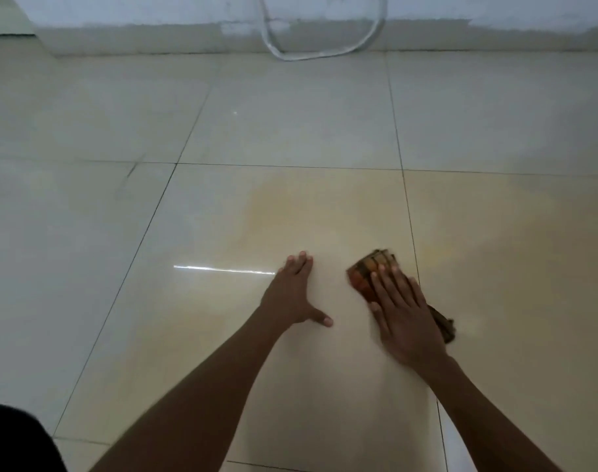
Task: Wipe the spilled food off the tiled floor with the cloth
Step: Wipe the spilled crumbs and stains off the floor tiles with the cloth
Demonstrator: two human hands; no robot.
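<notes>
A brown and orange checked cloth lies folded on the glossy cream tiled floor. My right hand presses flat on top of it with straight fingers; the cloth shows past the fingertips and behind the wrist. My left hand rests flat on the tile to the left of the cloth, fingers straight, thumb spread. A faint yellowish smear spreads over the tile beyond both hands and to the right. No solid food pieces are visible.
A grey wall base runs along the far edge of the floor. A clear curved tube or chair leg stands against it. A dark shape, perhaps my knee, is at the bottom left.
</notes>
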